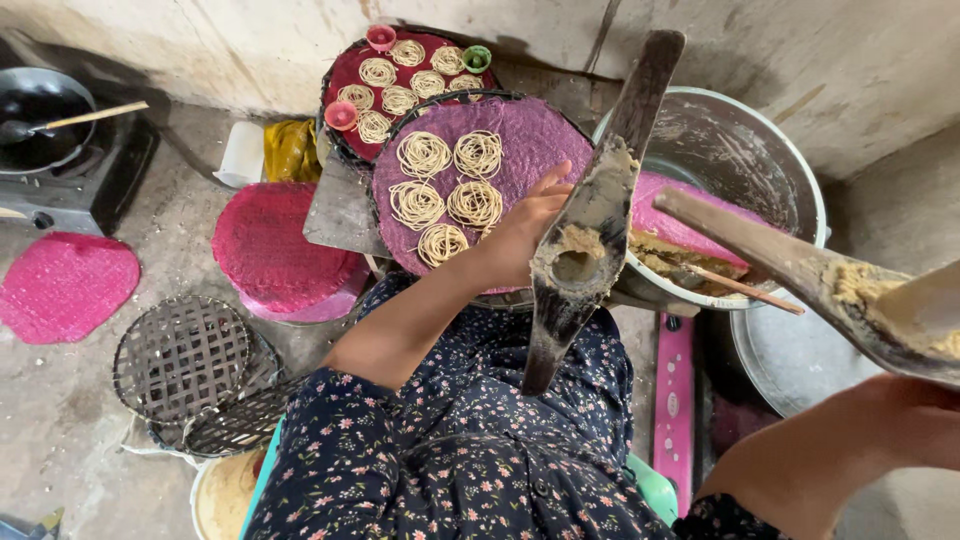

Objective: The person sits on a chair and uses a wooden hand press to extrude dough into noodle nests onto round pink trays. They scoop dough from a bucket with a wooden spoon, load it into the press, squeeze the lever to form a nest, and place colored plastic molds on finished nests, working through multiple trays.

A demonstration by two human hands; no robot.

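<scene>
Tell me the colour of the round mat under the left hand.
Purple; the mat carries pale noodle coils, with the left hand at its edge. Head view.

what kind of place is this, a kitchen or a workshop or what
Most likely a simple home or small-trade kitchen for making pressed noodles: a dough-caked wooden press, noodle coils on a purple woven tray, a dough-smeared metal basin and a wok on a gas stove by a bare concrete wall.

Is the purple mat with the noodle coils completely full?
No, the purple mat holds only five noodle coils on its left part, with the right part bare.
</scene>
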